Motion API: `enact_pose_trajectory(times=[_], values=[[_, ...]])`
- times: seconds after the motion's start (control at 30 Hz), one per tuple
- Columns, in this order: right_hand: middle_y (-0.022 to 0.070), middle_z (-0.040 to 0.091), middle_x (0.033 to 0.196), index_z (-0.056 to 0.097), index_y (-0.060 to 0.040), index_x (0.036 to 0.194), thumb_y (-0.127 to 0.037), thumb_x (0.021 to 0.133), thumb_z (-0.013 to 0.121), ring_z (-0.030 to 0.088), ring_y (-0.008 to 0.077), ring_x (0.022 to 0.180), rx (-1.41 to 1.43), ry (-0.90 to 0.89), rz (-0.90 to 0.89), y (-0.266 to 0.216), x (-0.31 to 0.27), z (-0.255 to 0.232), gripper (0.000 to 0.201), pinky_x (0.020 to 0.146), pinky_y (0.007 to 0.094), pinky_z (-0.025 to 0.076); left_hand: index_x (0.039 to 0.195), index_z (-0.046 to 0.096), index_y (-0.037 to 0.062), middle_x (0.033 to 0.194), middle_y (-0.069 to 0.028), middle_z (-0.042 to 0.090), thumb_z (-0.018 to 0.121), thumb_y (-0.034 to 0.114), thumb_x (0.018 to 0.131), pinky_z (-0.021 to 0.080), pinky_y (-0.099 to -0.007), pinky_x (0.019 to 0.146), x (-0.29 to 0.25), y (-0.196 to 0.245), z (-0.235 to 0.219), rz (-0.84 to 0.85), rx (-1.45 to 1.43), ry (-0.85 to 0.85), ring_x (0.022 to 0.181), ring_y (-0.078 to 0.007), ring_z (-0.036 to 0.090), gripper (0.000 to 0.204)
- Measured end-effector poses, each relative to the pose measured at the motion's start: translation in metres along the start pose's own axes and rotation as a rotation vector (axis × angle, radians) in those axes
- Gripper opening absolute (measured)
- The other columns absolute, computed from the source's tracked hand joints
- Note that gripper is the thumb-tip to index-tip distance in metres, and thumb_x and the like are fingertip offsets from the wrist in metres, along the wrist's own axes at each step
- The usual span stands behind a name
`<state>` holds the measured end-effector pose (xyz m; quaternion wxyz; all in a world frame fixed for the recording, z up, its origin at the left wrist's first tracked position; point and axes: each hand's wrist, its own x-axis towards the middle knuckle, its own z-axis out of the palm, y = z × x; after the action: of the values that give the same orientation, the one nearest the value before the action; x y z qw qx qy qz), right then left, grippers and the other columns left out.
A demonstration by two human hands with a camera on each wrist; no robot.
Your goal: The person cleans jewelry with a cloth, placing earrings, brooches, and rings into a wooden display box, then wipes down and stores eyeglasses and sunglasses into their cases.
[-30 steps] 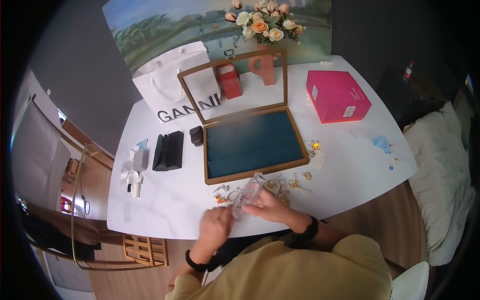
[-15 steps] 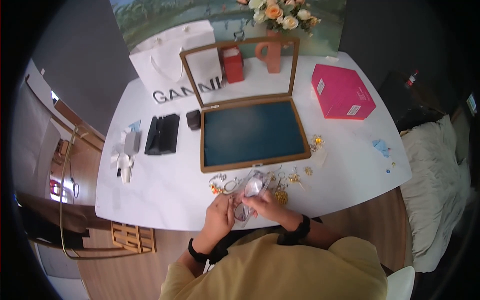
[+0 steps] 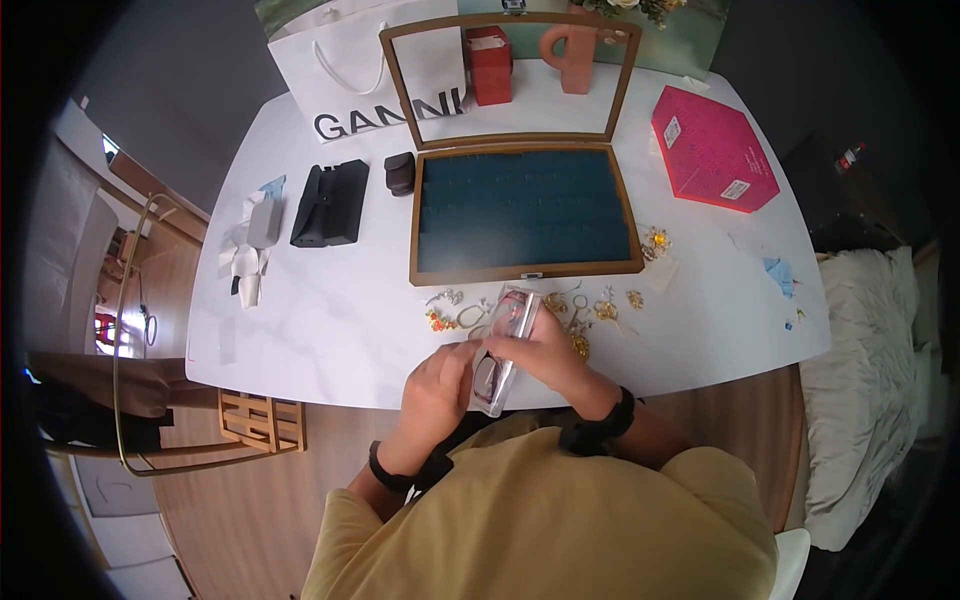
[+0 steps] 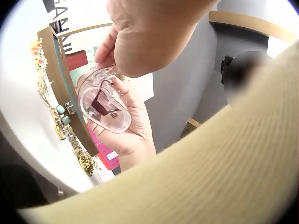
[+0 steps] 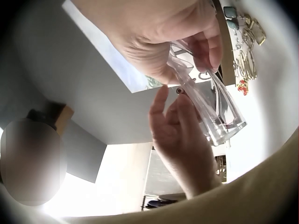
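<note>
A clear plastic case (image 3: 503, 352) is tilted above the table's front edge, with dark reddish curved shapes inside that look like glasses. My right hand (image 3: 550, 355) grips its right side, thumb across the front. On the other side, my left hand (image 3: 437, 390) has bent fingers at the case's edge. In the left wrist view, the case (image 4: 105, 105) rests in the right palm (image 4: 133, 126). The right wrist view shows the left fingers (image 5: 184, 112) against the case (image 5: 217, 112), beside a small dark round thing (image 5: 180, 91) that I cannot identify.
Behind the hands lie jewellery pieces (image 3: 605, 310) and an open wooden display box (image 3: 525, 210) with dark teal lining. A black case (image 3: 330, 203), grey box (image 3: 264, 222) and white bag (image 3: 370, 75) are leftward; a pink box (image 3: 715, 150) is rightward.
The case has turned more upright in my hands, and its outline shows more clearly. The head view has tipped downward, so the table's things appear higher in the picture.
</note>
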<state>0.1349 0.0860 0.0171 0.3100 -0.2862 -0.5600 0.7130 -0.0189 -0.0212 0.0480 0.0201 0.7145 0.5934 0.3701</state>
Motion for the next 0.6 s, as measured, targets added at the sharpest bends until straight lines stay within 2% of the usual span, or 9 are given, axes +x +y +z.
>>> enact_pose_trajectory(times=[0.03, 0.1, 0.2, 0.23, 0.33, 0.4, 0.53, 0.57, 0.6], values=[[0.0038, 0.06, 0.096, 0.045, 0.002, 0.118, -0.011, 0.084, 0.072, 0.058, 0.0081, 0.082, 0.061, -0.03, 0.0, -0.004, -0.001, 0.0, 0.045, 0.072, 0.0248, 0.049, 0.112, 0.061, 0.0019, 0.098, -0.0147, 0.063, 0.06, -0.004, 0.079, 0.053, -0.0363, 0.063, 0.001, -0.002, 0.0, -0.002, -0.068, 0.033, 0.074, -0.0318, 0.064, 0.034], [0.0036, 0.06, 0.096, 0.046, 0.0016, 0.116, -0.011, 0.086, 0.071, 0.057, 0.0077, 0.083, 0.181, -0.092, 0.001, -0.013, -0.004, 0.002, 0.041, 0.073, 0.0247, 0.049, 0.109, 0.063, 0.0019, 0.102, -0.0151, 0.063, 0.06, -0.006, 0.079, 0.053, -0.0358, 0.063, 0.005, 0.001, -0.004, -0.123, -0.091, 0.004, 0.075, -0.031, 0.065, 0.031], [0.0025, 0.06, 0.097, 0.047, 0.0012, 0.116, -0.011, 0.089, 0.068, 0.057, 0.0072, 0.086, 0.073, -0.146, -0.196, -0.008, -0.006, 0.01, 0.037, 0.076, 0.0245, 0.049, 0.105, 0.064, 0.0006, 0.107, -0.0158, 0.063, 0.061, -0.005, 0.082, 0.053, -0.0344, 0.064, 0.006, 0.006, -0.005, -0.214, -0.258, -0.012, 0.075, -0.029, 0.065, 0.024], [0.0023, 0.06, 0.098, 0.047, 0.0011, 0.116, -0.012, 0.09, 0.067, 0.057, 0.0074, 0.088, 0.052, -0.161, -0.212, -0.005, -0.006, 0.011, 0.036, 0.077, 0.0248, 0.048, 0.104, 0.064, 0.0001, 0.108, -0.016, 0.063, 0.061, -0.004, 0.083, 0.053, -0.0338, 0.064, 0.007, 0.006, -0.005, -0.227, -0.336, -0.012, 0.075, -0.0282, 0.066, 0.022], [0.002, 0.06, 0.099, 0.047, 0.001, 0.117, -0.012, 0.091, 0.065, 0.057, 0.0078, 0.09, -0.006, -0.189, -0.238, -0.005, -0.009, 0.014, 0.034, 0.079, 0.0254, 0.048, 0.103, 0.064, 0.0006, 0.114, -0.0164, 0.06, 0.061, 0.0, 0.087, 0.051, -0.0325, 0.07, 0.002, -0.006, -0.002, -0.284, -0.515, -0.176, 0.083, -0.0262, 0.064, 0.016], [0.0027, 0.061, 0.101, 0.047, 0.0009, 0.118, -0.011, 0.092, 0.064, 0.057, 0.0079, 0.091, -0.04, -0.18, -0.227, -0.015, -0.011, 0.018, 0.033, 0.079, 0.0257, 0.048, 0.101, 0.062, -0.0011, 0.117, -0.018, 0.058, 0.058, 0.003, 0.09, 0.05, -0.0315, 0.074, 0.001, -0.005, -0.002, -0.264, -0.544, -0.131, 0.09, -0.0265, 0.062, 0.012], [0.0039, 0.064, 0.1, 0.048, -0.0021, 0.121, -0.016, 0.095, 0.061, 0.06, 0.009, 0.088, 0.178, -0.063, -0.029, -0.004, -0.005, 0.025, 0.032, 0.075, 0.0245, 0.048, 0.099, 0.054, -0.004, 0.12, -0.0214, 0.053, 0.05, 0.009, 0.096, 0.047, -0.0296, 0.078, -0.01, -0.008, 0.007, -0.216, -0.366, 0.073, 0.099, -0.026, 0.057, 0.014], [0.0041, 0.064, 0.1, 0.049, -0.0031, 0.121, -0.017, 0.095, 0.061, 0.06, 0.0092, 0.088, 0.207, -0.039, 0.061, -0.004, -0.005, 0.025, 0.032, 0.073, 0.0241, 0.048, 0.108, 0.048, -0.0036, 0.123, -0.0182, 0.052, 0.036, 0.014, 0.102, 0.048, -0.0302, 0.082, -0.016, -0.012, 0.011, -0.279, -0.374, 0.078, 0.096, -0.0204, 0.059, 0.022], [0.0042, 0.065, 0.1, 0.049, -0.004, 0.121, -0.019, 0.095, 0.06, 0.061, 0.0094, 0.088, 0.235, -0.014, 0.15, -0.003, -0.004, 0.025, 0.031, 0.072, 0.0238, 0.047, 0.106, 0.047, -0.0027, 0.123, -0.0181, 0.052, 0.034, 0.018, 0.103, 0.048, -0.0311, 0.082, -0.02, -0.016, 0.013, -0.351, -0.478, 0.087, 0.098, -0.021, 0.06, 0.025]])
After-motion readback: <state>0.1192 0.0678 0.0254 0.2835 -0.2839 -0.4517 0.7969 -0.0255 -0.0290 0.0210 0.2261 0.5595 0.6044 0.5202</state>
